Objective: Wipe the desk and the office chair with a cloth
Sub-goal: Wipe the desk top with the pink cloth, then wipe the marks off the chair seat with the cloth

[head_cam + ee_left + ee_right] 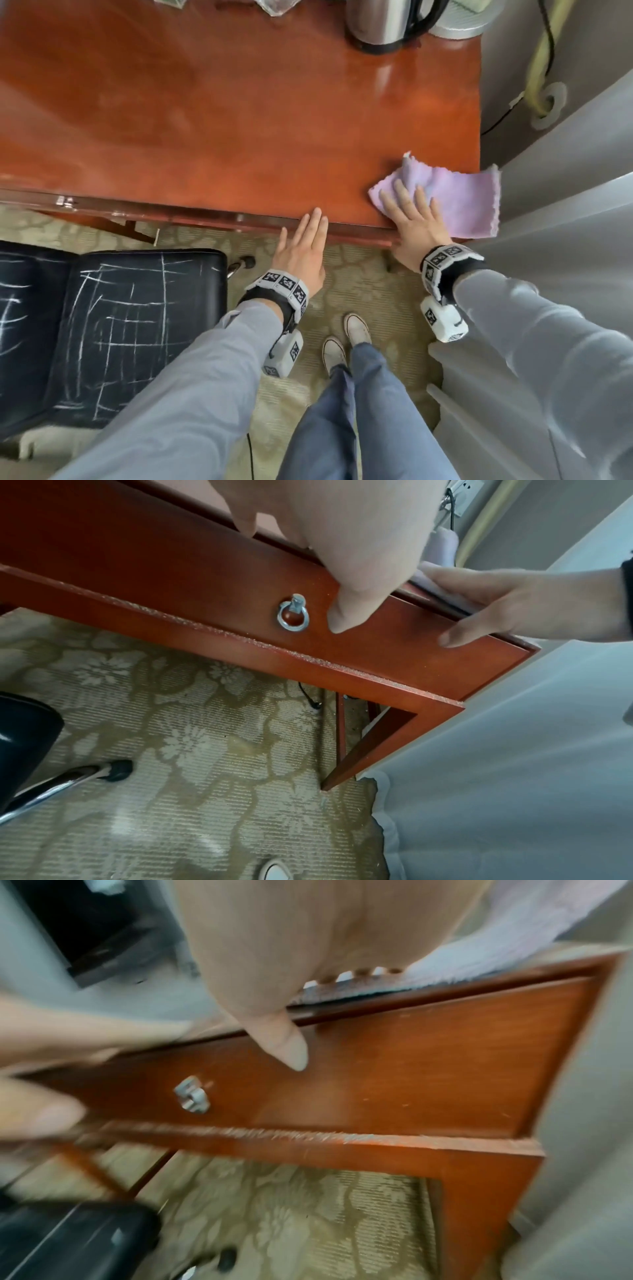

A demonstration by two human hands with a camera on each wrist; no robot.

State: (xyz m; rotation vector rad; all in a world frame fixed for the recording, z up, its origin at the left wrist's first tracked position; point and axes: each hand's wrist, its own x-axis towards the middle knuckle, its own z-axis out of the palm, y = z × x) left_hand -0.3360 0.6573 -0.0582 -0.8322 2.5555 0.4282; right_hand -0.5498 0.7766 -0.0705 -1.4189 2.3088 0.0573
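Observation:
A lilac cloth (455, 202) lies flat on the near right corner of the red-brown desk (222, 120). My right hand (411, 222) presses on the cloth's left part with straight, spread fingers, its thumb hanging over the desk's front edge (287, 1042). My left hand (305, 246) rests open at the desk's front edge, to the left of the cloth, fingers straight and together. The black office chair (113, 329), its seat covered in white scratch marks, stands at lower left, apart from both hands. In the left wrist view the drawer front with a ring pull (293, 615) sits under my left palm.
A steel kettle (387, 20) stands at the desk's far right, beside a pale round base (459, 20). Grey curtain (565, 154) hangs close against the desk's right end. Patterned carpet (370, 298) and my white shoes (346, 339) lie below. A cable (544, 54) runs along the wall.

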